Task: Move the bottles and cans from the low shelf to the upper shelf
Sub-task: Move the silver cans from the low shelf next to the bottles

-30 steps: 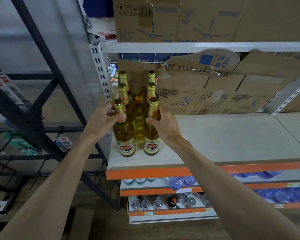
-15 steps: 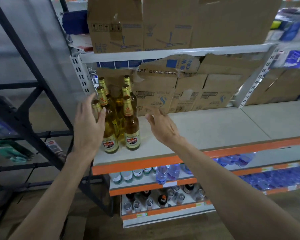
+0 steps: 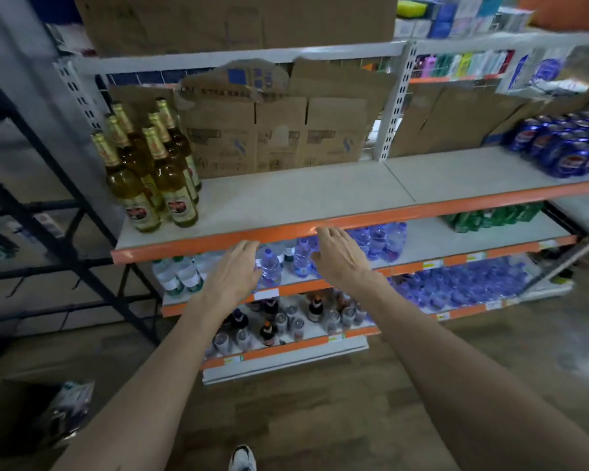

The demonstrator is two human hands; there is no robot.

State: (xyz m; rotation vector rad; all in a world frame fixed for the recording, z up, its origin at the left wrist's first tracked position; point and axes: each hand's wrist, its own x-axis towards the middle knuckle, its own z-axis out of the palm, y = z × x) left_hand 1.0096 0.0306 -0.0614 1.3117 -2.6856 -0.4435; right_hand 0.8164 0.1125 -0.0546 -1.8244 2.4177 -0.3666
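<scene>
upper shelf (image 3: 303,198) | amber bottles (image 3: 165,176) left | cardboard boxes (image 3: 279,137) behind | blue cans (image 3: 565,147), probably, right

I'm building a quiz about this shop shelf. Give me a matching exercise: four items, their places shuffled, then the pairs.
1 beer bottles
2 blue cans
3 water bottles
4 green items

A upper shelf, right end
B second shelf, right part
C upper shelf, left end
D second shelf, left and middle

Pairs: 1-C, 2-A, 3-D, 4-B
</scene>
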